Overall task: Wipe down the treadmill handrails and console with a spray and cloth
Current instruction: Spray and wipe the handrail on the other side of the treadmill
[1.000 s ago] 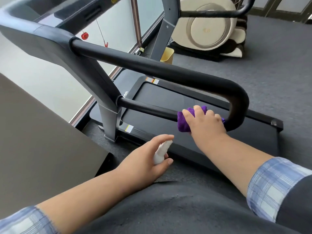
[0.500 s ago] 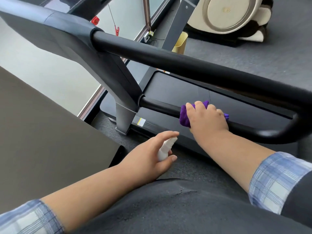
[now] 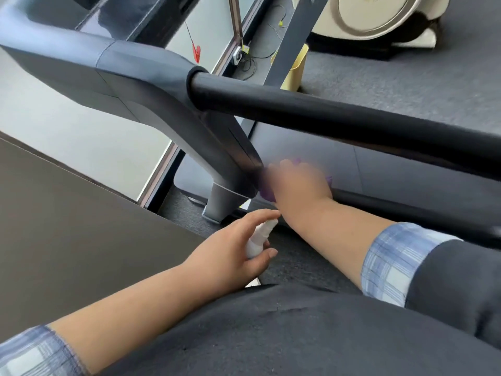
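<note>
A purple cloth [image 3: 267, 195] is gripped by the right hand [image 3: 296, 183], blurred, and pressed on the lower rail [image 3: 379, 203] right beside the grey upright [image 3: 225, 169]. A white spray bottle [image 3: 259, 237] is held in the curled left hand [image 3: 233, 253], near and below the cloth. The upper rail [image 3: 339, 118] is seen above, apart from both hands

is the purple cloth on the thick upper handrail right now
No, the right hand presses the purple cloth to the thinner lower rail, beneath the upper handrail.
</note>
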Motion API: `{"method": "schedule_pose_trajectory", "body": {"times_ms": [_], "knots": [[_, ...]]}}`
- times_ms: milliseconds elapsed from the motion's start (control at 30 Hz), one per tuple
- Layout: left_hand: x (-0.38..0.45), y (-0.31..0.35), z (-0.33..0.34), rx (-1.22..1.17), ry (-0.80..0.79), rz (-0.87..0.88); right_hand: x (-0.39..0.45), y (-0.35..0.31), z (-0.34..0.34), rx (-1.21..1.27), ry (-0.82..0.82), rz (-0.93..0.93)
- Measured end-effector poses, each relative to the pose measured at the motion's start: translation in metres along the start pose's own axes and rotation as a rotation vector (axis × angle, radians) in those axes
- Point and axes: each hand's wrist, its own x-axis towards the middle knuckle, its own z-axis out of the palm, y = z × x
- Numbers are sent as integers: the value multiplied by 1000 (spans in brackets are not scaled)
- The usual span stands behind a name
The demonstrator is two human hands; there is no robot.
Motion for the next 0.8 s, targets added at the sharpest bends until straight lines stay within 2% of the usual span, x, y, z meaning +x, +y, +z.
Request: {"method": "schedule_pose_trajectory", "body": {"times_ms": [167,400,600,800], "knots": [[12,-13,-23,6,-38,62,12,-13,0,75,23,19],[46,0,-24,28,-180,261,-6,6,3,124,49,59],[66,18,-3,-33,-307,404,-56,55,9,87,112,225],[75,34,23,-38,-309,451,-117,116,15,43,87,437]]}}
